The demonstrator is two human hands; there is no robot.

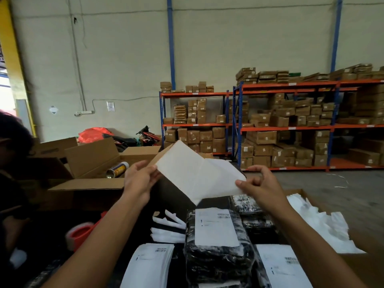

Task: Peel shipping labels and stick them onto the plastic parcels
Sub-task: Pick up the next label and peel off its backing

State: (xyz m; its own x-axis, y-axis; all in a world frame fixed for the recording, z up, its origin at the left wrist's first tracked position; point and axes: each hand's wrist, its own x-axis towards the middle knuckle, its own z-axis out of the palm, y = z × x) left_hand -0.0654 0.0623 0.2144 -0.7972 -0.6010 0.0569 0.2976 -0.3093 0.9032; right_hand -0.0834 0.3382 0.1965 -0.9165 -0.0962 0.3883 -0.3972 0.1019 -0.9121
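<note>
Both my hands hold a white label sheet (193, 173) up in the air above the table, its blank back toward me. My left hand (139, 179) pinches its left edge, and my right hand (264, 183) pinches the lower right corner, where a second layer (224, 169) lifts away from the sheet. Below, a stack of black plastic parcels (218, 258) lies on the table; the top one carries a stuck white label (216, 226). More black parcels (249, 206) lie behind it. Loose printed labels rest at the near left (149, 265) and near right (280, 267).
A red tape dispenser (81, 235) sits at the left. Peeled white backing strips (166, 227) lie mid-table, and crumpled backing paper (320, 223) fills a carton at the right. Open cardboard boxes (93, 159) stand behind, another person (12, 154) at far left, shelving with cartons (291, 125) beyond.
</note>
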